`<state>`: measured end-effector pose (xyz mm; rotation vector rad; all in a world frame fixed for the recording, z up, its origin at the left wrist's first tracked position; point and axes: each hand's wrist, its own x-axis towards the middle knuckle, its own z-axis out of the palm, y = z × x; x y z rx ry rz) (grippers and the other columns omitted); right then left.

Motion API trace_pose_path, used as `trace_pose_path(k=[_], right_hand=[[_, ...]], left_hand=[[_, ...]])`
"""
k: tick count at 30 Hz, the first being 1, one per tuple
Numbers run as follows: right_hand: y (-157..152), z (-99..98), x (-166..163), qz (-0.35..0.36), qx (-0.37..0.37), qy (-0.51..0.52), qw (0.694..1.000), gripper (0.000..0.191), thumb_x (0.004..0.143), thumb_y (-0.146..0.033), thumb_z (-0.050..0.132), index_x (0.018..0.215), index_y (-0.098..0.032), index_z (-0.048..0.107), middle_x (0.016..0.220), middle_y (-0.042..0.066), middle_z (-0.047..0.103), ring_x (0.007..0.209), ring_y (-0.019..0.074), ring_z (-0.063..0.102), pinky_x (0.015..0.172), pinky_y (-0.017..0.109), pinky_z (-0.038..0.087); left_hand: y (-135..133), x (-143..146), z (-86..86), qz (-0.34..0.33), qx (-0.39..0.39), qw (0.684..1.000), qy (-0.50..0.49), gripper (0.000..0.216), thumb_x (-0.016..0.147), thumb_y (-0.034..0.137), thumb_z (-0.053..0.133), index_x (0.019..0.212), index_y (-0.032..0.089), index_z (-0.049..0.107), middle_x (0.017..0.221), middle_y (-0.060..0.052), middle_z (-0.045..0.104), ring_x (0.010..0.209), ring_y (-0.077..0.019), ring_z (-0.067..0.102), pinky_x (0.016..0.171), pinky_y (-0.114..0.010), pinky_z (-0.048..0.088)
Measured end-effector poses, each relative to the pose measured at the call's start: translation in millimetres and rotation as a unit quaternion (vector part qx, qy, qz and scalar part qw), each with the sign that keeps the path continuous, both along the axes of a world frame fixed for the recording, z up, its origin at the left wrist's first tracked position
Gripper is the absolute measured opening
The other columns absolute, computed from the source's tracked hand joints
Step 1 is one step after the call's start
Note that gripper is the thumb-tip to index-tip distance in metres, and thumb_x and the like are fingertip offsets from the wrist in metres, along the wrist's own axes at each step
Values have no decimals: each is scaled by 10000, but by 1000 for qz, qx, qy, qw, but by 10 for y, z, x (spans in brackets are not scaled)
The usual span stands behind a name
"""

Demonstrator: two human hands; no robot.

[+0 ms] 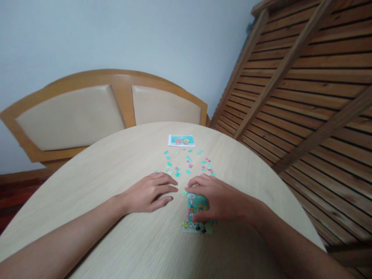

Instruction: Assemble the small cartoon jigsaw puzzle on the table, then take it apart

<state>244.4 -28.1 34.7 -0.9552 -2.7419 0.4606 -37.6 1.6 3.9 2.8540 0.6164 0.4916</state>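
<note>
A partly assembled jigsaw puzzle [192, 209] with cartoon figures on a teal background lies on the round table. My right hand [216, 197] arches over its upper right part and hides some of it. The thumb rests on the picture, apart from the fingers, which reach the top edge beside a small teal puzzle piece [184, 192]. To the left, my left hand [155, 192] lies just above the bare tabletop, fingers spread and nothing in them. Beyond both hands, several loose teal, pink and green puzzle pieces [188, 171] are scattered.
A reference picture card [182, 140] lies past the loose pieces, near the far edge of the pale wooden table [116, 166]. Behind the table stands a wooden bench or headboard [128, 104] with cream pads. Wooden slats [305, 77] lean on the right.
</note>
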Motion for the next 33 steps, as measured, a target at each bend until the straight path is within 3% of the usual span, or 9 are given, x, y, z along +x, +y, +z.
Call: trace_pose_path(k=[5,14,21,28,33], right_hand=[[-126,-14,-30,-4,-8,-23,1000,656,776,-619,746,1279,-208,655,1333,127,609,1188,310,562,1030,439,447],[150,-87,185,-59,-30,-27,997,719,706,-589,825,1297,-211,668,1365,122,602,1267,333,531,1120,466,383],[182,-70,180,-63,-49,-35,996,788,725,-640,787,1341,-173,639,1393,146,583,1295,328,505,1126,450,361],[161,-197,31,6,-26,12,1000,699,795,-621,732,1329,-178,641,1396,142,592,1283,300,518,1119,423,357],[127,-260,-66,36,-7,36,999,653,811,-569,742,1323,-176,638,1383,132,611,1260,289,532,1093,415,380]], left_hand=[[6,-3,-8,1,2,1000,5,300,992,288,528,1265,234,640,1299,-93,650,1215,-256,587,1051,-451,482],[13,-1,-21,8,0,1000,0,277,1019,267,487,1234,242,661,1276,-94,658,1198,-250,597,1029,-443,496],[30,-5,-62,-11,27,999,-18,265,1024,268,484,1219,210,654,1245,-106,666,1157,-249,615,993,-449,519],[30,3,-43,-11,30,999,-23,267,1019,256,492,1244,209,628,1214,-102,674,1131,-237,625,976,-429,526],[-38,48,-8,-54,31,997,-46,238,1015,236,490,1204,206,632,1192,-92,692,1129,-224,632,982,-411,521]])
